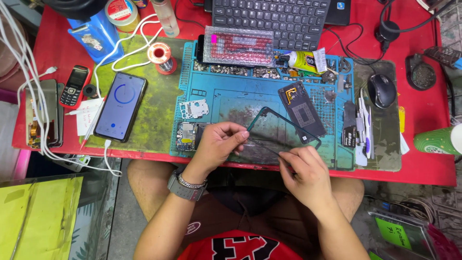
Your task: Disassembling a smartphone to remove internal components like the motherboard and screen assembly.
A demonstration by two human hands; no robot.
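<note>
The thin frame [284, 126] pinched by the left hand [216, 144] and right hand [305, 173] was dark teal. Under both hands lay a blue-green work mat [226, 91], stained brown, on a red table [423, 110]. Left of the left hand, a black phone [120, 106] showed a blue ring on white. Beyond the right hand sat a black mouse [381, 90].
</note>
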